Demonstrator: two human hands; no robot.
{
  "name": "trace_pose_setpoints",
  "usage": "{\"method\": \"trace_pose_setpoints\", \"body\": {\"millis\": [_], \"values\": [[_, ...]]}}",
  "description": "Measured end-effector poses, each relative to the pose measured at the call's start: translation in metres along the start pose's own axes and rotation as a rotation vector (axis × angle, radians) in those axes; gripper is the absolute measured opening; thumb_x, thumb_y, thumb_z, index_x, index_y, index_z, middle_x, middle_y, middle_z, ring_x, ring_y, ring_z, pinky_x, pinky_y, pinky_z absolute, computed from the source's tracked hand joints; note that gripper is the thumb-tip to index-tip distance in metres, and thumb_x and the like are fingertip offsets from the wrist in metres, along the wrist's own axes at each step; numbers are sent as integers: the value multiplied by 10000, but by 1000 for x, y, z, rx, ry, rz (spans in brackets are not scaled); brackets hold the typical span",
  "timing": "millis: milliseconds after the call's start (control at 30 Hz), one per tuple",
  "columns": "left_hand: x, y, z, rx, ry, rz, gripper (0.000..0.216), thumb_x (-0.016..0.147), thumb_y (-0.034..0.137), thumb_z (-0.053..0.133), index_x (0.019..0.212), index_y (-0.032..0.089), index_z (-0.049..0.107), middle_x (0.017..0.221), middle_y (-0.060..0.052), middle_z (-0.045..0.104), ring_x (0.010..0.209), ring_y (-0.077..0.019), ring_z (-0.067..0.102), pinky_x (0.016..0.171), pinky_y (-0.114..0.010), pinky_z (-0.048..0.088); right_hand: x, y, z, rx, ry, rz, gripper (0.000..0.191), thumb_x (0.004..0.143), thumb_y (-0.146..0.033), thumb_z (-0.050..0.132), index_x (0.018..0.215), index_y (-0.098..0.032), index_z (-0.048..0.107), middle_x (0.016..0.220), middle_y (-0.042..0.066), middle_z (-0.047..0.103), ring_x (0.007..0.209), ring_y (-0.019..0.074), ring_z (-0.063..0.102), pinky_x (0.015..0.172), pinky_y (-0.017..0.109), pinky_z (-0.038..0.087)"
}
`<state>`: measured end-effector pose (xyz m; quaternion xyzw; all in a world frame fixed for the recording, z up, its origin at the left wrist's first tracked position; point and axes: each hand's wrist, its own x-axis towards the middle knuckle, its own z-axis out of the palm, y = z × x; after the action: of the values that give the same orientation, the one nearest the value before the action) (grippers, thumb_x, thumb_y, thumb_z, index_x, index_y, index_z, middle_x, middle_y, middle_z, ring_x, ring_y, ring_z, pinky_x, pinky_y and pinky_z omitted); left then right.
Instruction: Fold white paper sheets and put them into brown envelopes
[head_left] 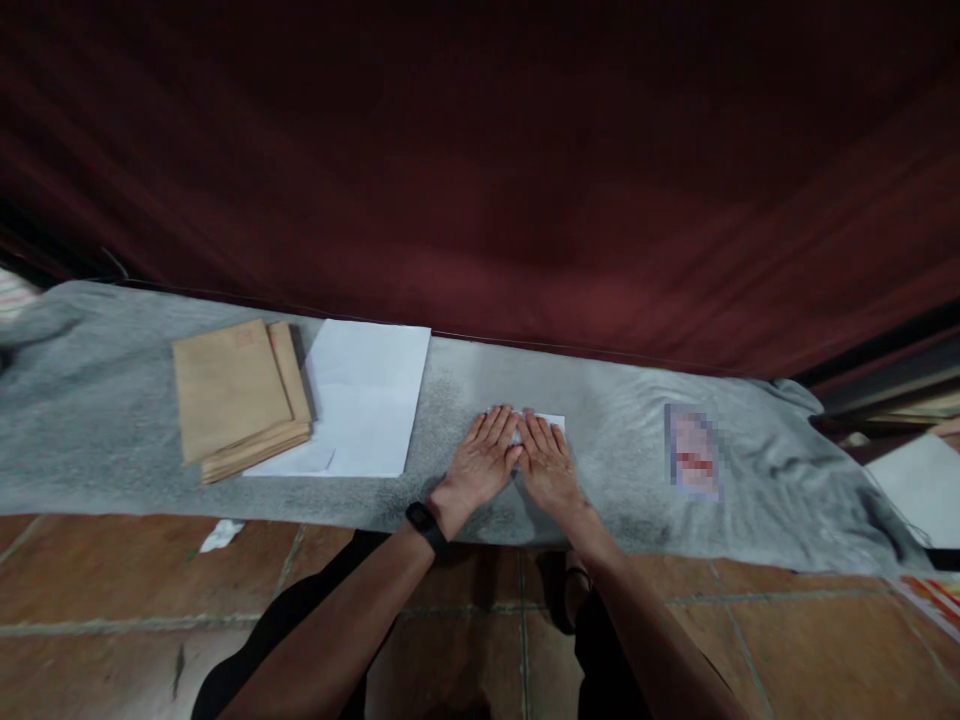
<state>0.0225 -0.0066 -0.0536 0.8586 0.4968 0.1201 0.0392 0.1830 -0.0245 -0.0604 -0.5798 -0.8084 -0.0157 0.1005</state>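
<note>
My left hand (483, 458) and my right hand (547, 462) lie flat side by side, fingers stretched out, pressing on a small folded white paper (553, 421) of which only a corner shows. The paper rests on a grey cloth (112, 400) spread along the floor. My left wrist carries a black band (425, 524). Both hands hold nothing; they only press down.
A stack of brown envelopes (236, 398) and white sheets (367, 400) lie on the cloth to the left. A small blurred card (693, 452) lies on the right. A dark red curtain (480, 180) hangs behind. Brown floor tiles (112, 590) with a paper scrap (222, 534) are in front.
</note>
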Motion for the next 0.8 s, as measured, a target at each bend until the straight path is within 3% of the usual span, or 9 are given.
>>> {"method": "trace_pose_setpoints", "body": {"millis": [333, 633, 800], "values": [[0, 2, -2, 19, -52, -12, 599, 1037, 404, 331, 1556, 106, 315, 1651, -136, 264, 1543, -257, 183, 1258, -473, 160, -5, 15, -1, -35, -5, 8, 523, 1058, -266, 290, 1559, -128, 340, 1635, 120, 292, 1501, 247, 291, 1215, 460, 228], [0, 5, -6, 58, -23, -67, 613, 1028, 436, 353, 1538, 95, 348, 1635, -165, 292, 1531, -271, 227, 1251, -465, 193, -18, 50, 0, -54, 23, 135, 556, 1066, -343, 266, 1570, -112, 307, 1610, 139, 350, 1495, 260, 297, 1205, 501, 242], [1, 6, -8, 80, -22, -85, 602, 1033, 405, 329, 1527, 64, 360, 1624, -183, 304, 1527, -277, 237, 1246, -475, 211, -17, 47, -13, -48, 86, 255, 542, 1052, -309, 309, 1540, -81, 371, 1596, 173, 363, 1486, 302, 318, 1209, 545, 222]]}}
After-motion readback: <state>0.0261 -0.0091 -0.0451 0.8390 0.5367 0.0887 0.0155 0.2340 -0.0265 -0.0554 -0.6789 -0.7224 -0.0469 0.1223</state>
